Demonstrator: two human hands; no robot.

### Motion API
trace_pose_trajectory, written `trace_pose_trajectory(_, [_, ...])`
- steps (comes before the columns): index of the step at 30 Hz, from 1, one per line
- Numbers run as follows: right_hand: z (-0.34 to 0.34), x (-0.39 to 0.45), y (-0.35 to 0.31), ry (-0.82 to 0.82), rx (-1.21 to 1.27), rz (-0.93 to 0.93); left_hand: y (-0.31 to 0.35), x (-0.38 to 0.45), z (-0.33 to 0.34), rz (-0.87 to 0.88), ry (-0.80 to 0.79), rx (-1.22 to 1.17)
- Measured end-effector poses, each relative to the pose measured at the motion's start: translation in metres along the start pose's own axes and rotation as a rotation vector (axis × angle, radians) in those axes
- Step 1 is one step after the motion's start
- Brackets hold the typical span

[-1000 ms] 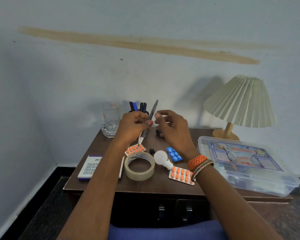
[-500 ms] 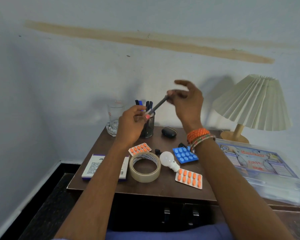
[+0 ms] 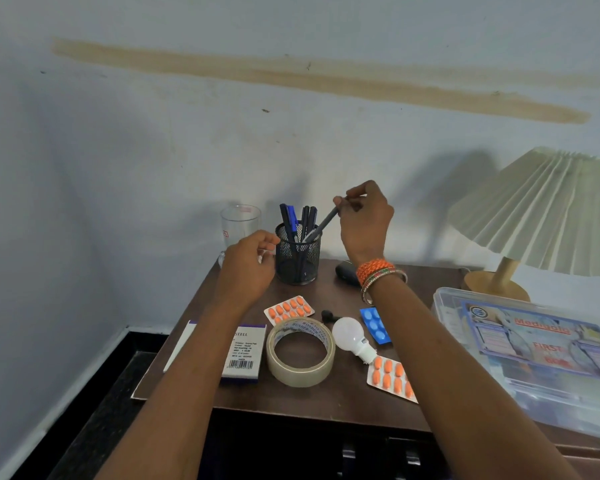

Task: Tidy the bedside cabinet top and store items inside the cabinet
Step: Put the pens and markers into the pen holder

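- White box (image 3: pixel 244 351), lower left of centre: lies flat on the cabinet top (image 3: pixel 329 400), long axis running front to back, barcode end toward the camera; its left part is hidden under the left forearm.
- Clear glass (image 3: pixel 240 223), left rear: upright by the wall, lower part hidden behind the left hand; contents not readable.
- Left hand (image 3: pixel 248 268): loosely curled, fingers bent toward the mesh pen holder (image 3: pixel 298 259), just beside its left wall; contact with it cannot be told.
- Mesh pen holder: upright at centre rear, holds several dark and blue pens standing tips down.
- Grey pen (image 3: pixel 321 225): tilted, long axis from upper right down to lower left, lower end inside the holder's rim, upper end pinched by the right hand (image 3: pixel 364 220) between thumb and fingertips.
- Tape roll (image 3: pixel 300 353), centre front: lies flat, hole up.
- Orange blister pack (image 3: pixel 289 309) behind the tape; a second orange pack (image 3: pixel 390 377) at right front, partly under the right forearm.
- Bulb (image 3: pixel 352 337): on its side, base pointing to lower right.
- Blue blister pack (image 3: pixel 376 325) and a dark case (image 3: pixel 347 271): both partly covered by the right wrist.
- First-aid box (image 3: pixel 534 344), right: closed, blurred, cut off by the frame edge.
- Lamp (image 3: pixel 541 209), right rear: shade cut off at the edge.
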State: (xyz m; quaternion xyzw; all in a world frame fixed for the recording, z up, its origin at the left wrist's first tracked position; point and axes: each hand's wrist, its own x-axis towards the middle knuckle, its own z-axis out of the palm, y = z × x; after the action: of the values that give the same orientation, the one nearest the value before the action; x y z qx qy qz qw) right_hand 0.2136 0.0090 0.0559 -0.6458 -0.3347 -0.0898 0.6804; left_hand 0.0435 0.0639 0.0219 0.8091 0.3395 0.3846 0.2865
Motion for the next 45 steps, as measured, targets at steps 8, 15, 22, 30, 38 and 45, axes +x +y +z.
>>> trace_pose_trajectory(8, [0.008,-0.007,0.015,-0.138,-0.136,-0.044,0.006,-0.002,0.006,-0.003,-0.047,0.024])
trace_pose_trajectory(15, [0.013,-0.011,0.020,-0.172,-0.175,-0.040,0.012,-0.004,0.012,-0.002,-0.078,0.046])
trace_pose_trajectory(22, [0.015,-0.016,0.026,-0.220,-0.338,-0.046,0.013,-0.005,0.006,-0.035,-0.063,-0.009])
trace_pose_trajectory(30, [0.005,-0.019,0.022,-0.296,-0.437,0.074,0.013,-0.006,0.004,-0.028,-0.064,0.003])
trace_pose_trajectory(38, [-0.002,-0.022,0.018,-0.727,-0.544,0.074,0.018,-0.006,0.006,-0.034,-0.077,0.030])
trace_pose_trajectory(45, [-0.004,-0.025,0.018,-0.603,-0.596,0.040,0.016,-0.005,0.002,-0.025,-0.048,0.004])
